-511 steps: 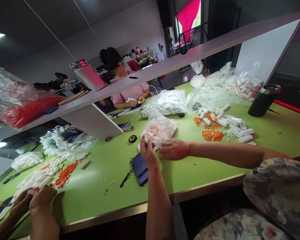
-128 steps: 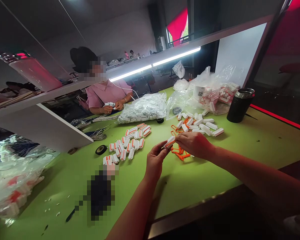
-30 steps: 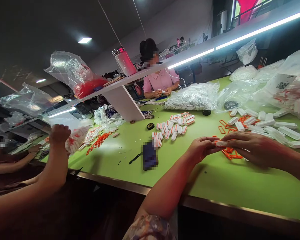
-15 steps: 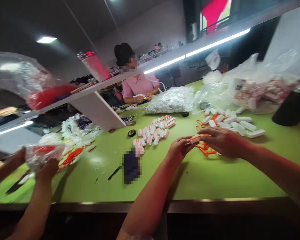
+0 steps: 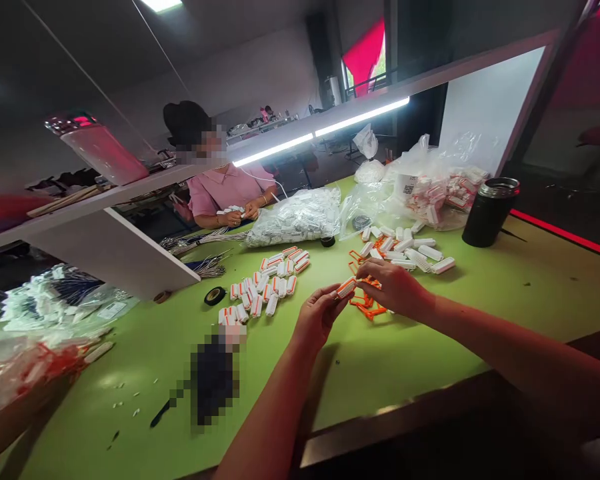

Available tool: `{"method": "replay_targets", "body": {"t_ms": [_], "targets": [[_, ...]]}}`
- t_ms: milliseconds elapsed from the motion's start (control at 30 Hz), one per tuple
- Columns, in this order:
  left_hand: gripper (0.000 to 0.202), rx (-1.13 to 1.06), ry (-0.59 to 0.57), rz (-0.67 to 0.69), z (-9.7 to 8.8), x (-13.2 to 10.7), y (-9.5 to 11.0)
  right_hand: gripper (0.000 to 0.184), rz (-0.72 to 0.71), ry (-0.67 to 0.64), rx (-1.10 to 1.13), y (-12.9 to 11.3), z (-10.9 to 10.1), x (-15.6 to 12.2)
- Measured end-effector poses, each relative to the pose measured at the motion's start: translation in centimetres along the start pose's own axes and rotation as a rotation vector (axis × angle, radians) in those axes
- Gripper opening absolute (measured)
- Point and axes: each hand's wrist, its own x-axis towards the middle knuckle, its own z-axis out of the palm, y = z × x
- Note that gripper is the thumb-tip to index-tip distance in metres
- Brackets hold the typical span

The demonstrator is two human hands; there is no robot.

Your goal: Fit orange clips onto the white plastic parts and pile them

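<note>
Connector (image 5: pixel 346 288), white with an orange end, sits at centre frame just above the green table (image 5: pixel 430 347), pinched from both sides; left hand (image 5: pixel 320 315) has its grip closed on the connector's lower-left end, thumb and fingers curled around it; right hand (image 5: pixel 395 287) has its grip closed on the upper-right end, knuckles toward the camera. Orange clips (image 5: pixel 367 308) lie on the table directly under the right hand, partly hidden by it. White housings (image 5: pixel 410 252) lie loose just beyond, toward the upper right. Finished pieces (image 5: pixel 267 287), white with orange ends, are spread in rough rows left of centre, well apart from the hands. Black tape roll (image 5: pixel 215 295) lies just left of those rows. Black tumbler (image 5: pixel 490 212) stands upright at right. Clear bags (image 5: pixel 300 217) of white parts lie along the far edge of the table, with a further bag of orange-and-white parts (image 5: pixel 445 190) at upper right. Co-worker in pink (image 5: pixel 230 193) sits across the table at upper left of centre, both hands together on a small white part. White shelf (image 5: pixel 110 247) crosses the left half of the frame above the table
</note>
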Motion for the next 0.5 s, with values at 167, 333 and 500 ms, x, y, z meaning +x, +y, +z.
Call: {"method": "replay_targets", "body": {"t_ms": [167, 333, 500], "targets": [[0.027, -0.03, 0.014, 0.032, -0.17, 0.15, -0.36, 0.007, 0.041, -0.023, -0.016, -0.01, 0.1, 0.02], [0.028, -0.032, 0.011, 0.053, -0.2, 0.27, -0.72, 0.008, 0.065, -0.029, -0.037, -0.08, 0.19, -0.01], [0.028, -0.038, 0.03, 0.07, 0.0, 0.19, -0.8, 0.01, 0.103, -0.066, -0.105, -0.35, 0.09, 0.0]]}}
